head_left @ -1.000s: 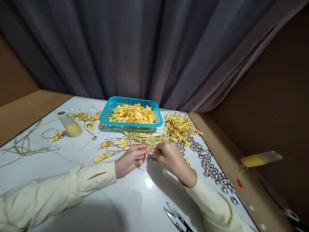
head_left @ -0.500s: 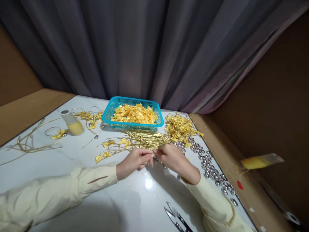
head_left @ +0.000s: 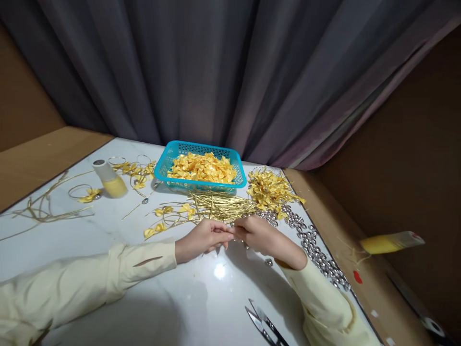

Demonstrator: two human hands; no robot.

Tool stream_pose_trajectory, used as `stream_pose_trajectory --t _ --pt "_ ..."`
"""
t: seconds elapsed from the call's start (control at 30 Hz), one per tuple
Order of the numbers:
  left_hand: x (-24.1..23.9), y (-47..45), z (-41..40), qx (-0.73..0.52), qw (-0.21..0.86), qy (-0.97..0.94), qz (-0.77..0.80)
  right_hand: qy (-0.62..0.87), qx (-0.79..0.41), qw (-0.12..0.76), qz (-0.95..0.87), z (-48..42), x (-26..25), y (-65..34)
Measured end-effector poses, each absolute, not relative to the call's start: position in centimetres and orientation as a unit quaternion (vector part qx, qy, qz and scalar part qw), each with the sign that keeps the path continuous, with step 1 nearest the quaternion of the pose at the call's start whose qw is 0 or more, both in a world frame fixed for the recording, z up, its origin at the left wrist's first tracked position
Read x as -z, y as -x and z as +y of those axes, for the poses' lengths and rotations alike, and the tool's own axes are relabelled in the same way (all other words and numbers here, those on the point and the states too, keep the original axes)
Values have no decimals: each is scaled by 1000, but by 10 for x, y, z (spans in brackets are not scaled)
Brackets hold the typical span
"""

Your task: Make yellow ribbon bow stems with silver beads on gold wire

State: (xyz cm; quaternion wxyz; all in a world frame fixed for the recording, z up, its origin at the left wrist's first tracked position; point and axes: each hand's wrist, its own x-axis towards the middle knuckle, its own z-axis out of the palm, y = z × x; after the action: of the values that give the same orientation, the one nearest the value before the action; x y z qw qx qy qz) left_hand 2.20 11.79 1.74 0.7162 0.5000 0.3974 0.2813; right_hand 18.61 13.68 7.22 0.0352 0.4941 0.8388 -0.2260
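Observation:
My left hand (head_left: pixel 201 239) and my right hand (head_left: pixel 258 235) meet fingertip to fingertip low over the white marble table (head_left: pixel 108 250). Both are pinched closed on something thin and small that I cannot make out, perhaps a gold cord. Just beyond the fingers lies a bundle of gold cords (head_left: pixel 219 205). Several silver beads (head_left: pixel 313 245) are strewn to the right of my right hand, one bead (head_left: pixel 268 262) right beside its wrist. Cream sleeves cover both arms.
A turquoise basket (head_left: pixel 163 169) full of yellow bows stands at the back. A heap of finished yellow bows (head_left: pixel 272 190) lies right of it. A glue bottle (head_left: pixel 108 179), loose bows and cord loops lie left. Scissors (head_left: pixel 264 324) are near the front edge. Another bottle (head_left: pixel 391 241) is off right.
Both hands have stayed together, their fingers drawing closer and lower to the table. The view has shifted slightly up and to the left.

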Motion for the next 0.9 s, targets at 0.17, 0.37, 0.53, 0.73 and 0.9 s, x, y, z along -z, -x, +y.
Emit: stream_pose_trajectory --t 0.17,0.37,0.53,0.73,0.9 --pt "-22 -21 119 -276 728 -483 400 -502 282 -12 818 137 -79 -199" --pt "-21 -20 119 -277 727 -498 384 -507 478 -76 714 114 -65 -214" --pt "-21 -20 117 -264 695 -555 373 -521 516 -157 662 98 -48 -208" --pt "-24 -22 115 -257 674 -565 399 -550 428 -210 686 91 -40 -202" --pt "-25 -24 112 -254 657 -573 419 -551 373 -223 712 89 -39 -203"
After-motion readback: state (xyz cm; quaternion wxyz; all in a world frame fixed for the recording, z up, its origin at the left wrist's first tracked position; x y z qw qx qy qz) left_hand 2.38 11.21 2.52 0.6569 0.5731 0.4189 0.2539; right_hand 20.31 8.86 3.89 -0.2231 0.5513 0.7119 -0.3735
